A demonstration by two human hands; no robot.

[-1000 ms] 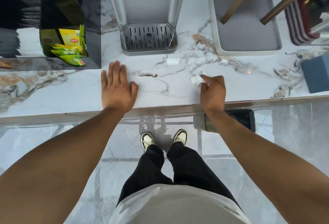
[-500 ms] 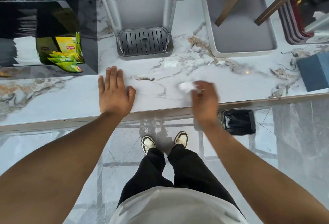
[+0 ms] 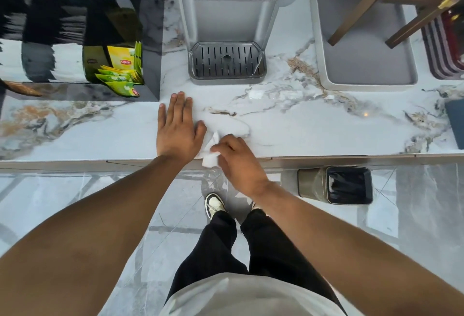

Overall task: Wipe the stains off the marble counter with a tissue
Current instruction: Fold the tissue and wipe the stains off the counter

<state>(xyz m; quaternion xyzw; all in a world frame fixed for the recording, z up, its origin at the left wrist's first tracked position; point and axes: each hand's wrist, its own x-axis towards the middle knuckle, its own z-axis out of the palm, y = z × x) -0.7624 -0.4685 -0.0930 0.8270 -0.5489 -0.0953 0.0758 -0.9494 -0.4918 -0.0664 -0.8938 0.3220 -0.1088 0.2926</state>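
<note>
A white marble counter (image 3: 313,129) with grey and brown veins runs across the view. My left hand (image 3: 177,128) lies flat on it, fingers spread, holding nothing. My right hand (image 3: 238,162) is at the counter's front edge, right beside the left thumb, its fingers closed on a crumpled white tissue (image 3: 209,157). Part of the tissue hangs over the edge; part is hidden under the fingers. I cannot tell stains from veining.
A grey water dispenser with drip tray (image 3: 227,63) stands at the back centre. A glossy black box with tea bags (image 3: 120,74) sits back left, a grey tray (image 3: 366,64) back right. A black-lined bin (image 3: 347,185) is on the floor below the edge.
My right hand has swept the tissue leftward along the counter, from right of centre to the front edge beside my left hand. The left hand has stayed flat.
</note>
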